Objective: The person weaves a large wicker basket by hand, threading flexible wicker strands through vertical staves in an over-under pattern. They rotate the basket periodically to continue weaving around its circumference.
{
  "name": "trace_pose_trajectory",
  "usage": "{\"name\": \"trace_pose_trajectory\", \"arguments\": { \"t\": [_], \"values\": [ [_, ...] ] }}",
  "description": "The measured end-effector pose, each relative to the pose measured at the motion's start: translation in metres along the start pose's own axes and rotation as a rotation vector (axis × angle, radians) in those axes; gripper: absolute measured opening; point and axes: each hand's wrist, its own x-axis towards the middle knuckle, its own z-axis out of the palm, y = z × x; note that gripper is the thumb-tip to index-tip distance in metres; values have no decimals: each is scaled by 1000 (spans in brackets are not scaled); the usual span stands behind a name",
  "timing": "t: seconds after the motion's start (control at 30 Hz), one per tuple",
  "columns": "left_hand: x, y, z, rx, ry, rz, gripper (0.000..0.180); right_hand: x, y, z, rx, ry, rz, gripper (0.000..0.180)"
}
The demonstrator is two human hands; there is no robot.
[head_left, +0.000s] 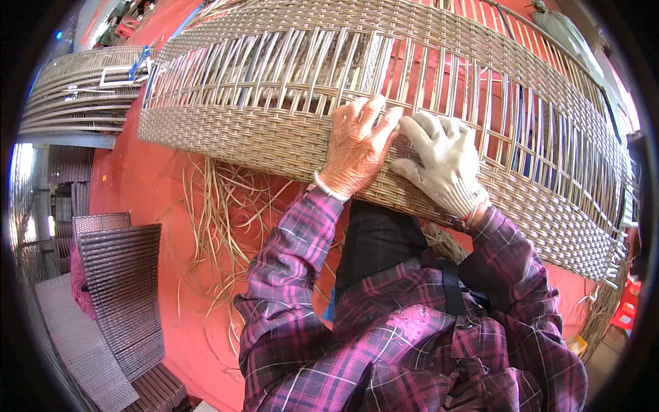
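Note:
A large curved panel of tan-brown wicker weave (pixel 247 134) lies across in front of me, with dense woven bands and open rows of bare strands between them. My bare left hand (pixel 360 144) rests on the near band, its fingers spread and bent at the tips by the open row's edge. Beside it, my right hand (pixel 443 161) wears a white knitted glove. Its thumb stands apart from the bent fingers, which touch the weave close to my left fingertips. No loose strand shows clearly in either hand.
Loose wicker strands (pixel 213 220) hang and lie over the red floor (pixel 130 185) below the panel. At left are a stack of curved woven pieces (pixel 75 103) and dark woven panels (pixel 123 288). A red plastic stool (pixel 625 305) stands at far right.

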Motion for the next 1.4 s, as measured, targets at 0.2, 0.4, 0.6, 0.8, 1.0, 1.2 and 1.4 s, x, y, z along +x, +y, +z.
{"name": "trace_pose_trajectory", "arguments": {
  "t": [0.2,0.4,0.6,0.8,1.0,1.2,1.4],
  "values": [
    [-8,-6,-5,-47,-64,-31,35,4,-7,8,23,-61,74,63],
    [9,-14,-4,100,-95,-48,30,6,-7,17,-32,90,58,66],
    [-4,-15,-24,40,-190,-111,31,14,-13,15,-10,-116,124,62],
    [-19,-54,-26,73,73,-189,27,11,-15,19,-26,-112,106,54],
    [-22,-87,-33,220,-107,-119,22,8,-9,19,17,-40,63,52],
    [-38,-71,-39,162,-154,-175,32,4,-5,19,75,-19,69,52],
    [-27,-77,-26,114,-110,-162,21,-4,7,21,276,147,137,35]
  ]
}}
